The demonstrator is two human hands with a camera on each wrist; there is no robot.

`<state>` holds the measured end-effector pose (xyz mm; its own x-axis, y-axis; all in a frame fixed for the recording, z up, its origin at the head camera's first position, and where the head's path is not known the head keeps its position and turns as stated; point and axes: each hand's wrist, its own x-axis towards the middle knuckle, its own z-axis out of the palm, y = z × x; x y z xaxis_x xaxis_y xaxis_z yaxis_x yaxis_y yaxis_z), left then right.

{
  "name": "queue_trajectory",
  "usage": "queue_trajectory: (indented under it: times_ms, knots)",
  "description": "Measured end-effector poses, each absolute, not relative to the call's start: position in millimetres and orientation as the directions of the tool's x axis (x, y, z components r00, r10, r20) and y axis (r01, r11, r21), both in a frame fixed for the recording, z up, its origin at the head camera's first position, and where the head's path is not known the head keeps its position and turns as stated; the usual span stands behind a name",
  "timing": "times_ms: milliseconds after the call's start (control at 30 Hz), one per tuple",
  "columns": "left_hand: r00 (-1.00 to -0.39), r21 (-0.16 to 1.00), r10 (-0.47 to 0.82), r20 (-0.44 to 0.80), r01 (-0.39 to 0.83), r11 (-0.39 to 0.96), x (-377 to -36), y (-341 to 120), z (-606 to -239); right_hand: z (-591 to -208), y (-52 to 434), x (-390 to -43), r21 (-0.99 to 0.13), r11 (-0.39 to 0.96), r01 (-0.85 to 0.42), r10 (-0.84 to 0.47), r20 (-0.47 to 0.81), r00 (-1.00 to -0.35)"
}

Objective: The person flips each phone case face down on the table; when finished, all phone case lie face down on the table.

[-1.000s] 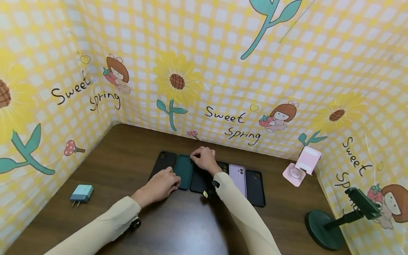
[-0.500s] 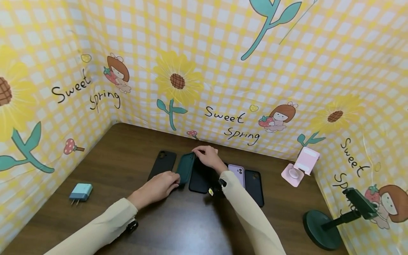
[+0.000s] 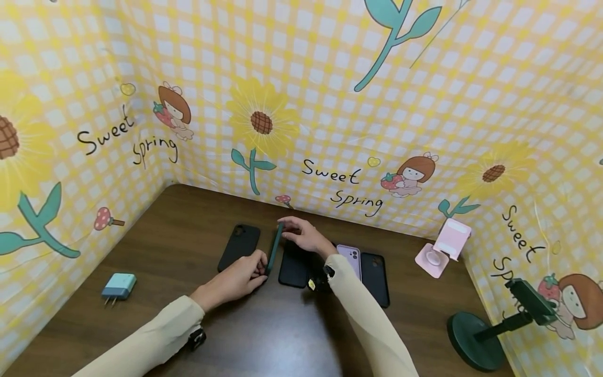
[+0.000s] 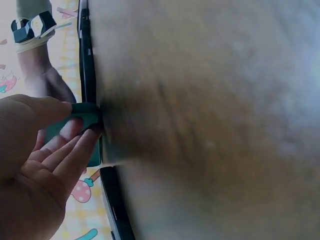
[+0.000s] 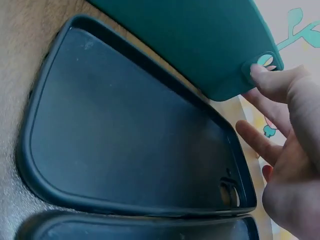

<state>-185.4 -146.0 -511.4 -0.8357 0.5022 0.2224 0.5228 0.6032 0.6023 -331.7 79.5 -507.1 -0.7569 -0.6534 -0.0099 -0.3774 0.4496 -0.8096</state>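
A green phone case stands tipped up on its long edge between both hands. My left hand pinches its near end, thumb on one side and fingers on the other, as the left wrist view shows. At the far end, beside the camera cutout, my right hand grips the green case between thumb and fingers. Just right of it, a black phone case lies with its hollow side up. Another black case lies to the left, camera cutout at its far end.
Right of the right forearm lie a lilac phone case and a dark case. A pink folding stand and a dark green stand are at the right. A blue plug charger sits at the left. Patterned cloth walls enclose the table.
The green case was lying flat in the row. Its right long edge has been lifted, and it now stands on edge, held at both ends.
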Motion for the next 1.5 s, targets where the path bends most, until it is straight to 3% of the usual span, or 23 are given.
queue_trajectory:
  times_ms: [100, 267, 367, 700, 967, 1133, 1333, 1500]
  knots:
    - [-0.827, 0.519, 0.495, 0.265, 0.555, 0.65, -182.8, -144.6, -512.0, -508.7, 78.3, -330.8, -0.797, 0.451, -0.401, -0.669, -0.005, -0.743]
    - [-0.747, 0.175, 0.529, 0.402, 0.63, 0.756, -180.7, -145.7, -510.9, -508.9, 76.5, -329.1, -0.763, 0.497, -0.414, -0.657, -0.019, -0.753]
    - [-0.727, 0.085, 0.522, 0.447, 0.615, 0.784, -180.9, -147.4, -510.3, -510.7, 76.9, -329.0, -0.735, 0.539, -0.412, -0.628, -0.025, -0.778]
    - [-0.819, 0.079, 0.437, 0.372, 0.497, 0.864, -185.4, -149.2, -509.2, -512.3, 74.9, -325.8, -0.627, 0.639, -0.446, -0.584, -0.018, -0.812]
    - [-0.9, 0.149, 0.388, 0.201, 0.42, 0.895, -185.2, -148.1, -511.5, -511.1, 60.6, -321.2, -0.466, 0.685, -0.56, -0.631, 0.004, -0.776]
    - [-0.918, 0.227, 0.37, 0.144, 0.394, 0.891, -185.8, -147.5, -509.7, -512.1, 53.3, -319.5, -0.469, 0.674, -0.571, -0.644, 0.006, -0.765]
    - [-0.917, 0.229, 0.38, 0.122, 0.399, 0.888, -187.1, -149.7, -507.2, -508.0, 66.1, -322.0, -0.406, 0.652, -0.64, -0.694, 0.02, -0.72]
    - [-0.901, 0.227, 0.399, 0.173, 0.43, 0.874, -185.6, -150.8, -506.1, -495.9, 107.1, -329.0, -0.418, 0.704, -0.573, -0.603, 0.074, -0.794]
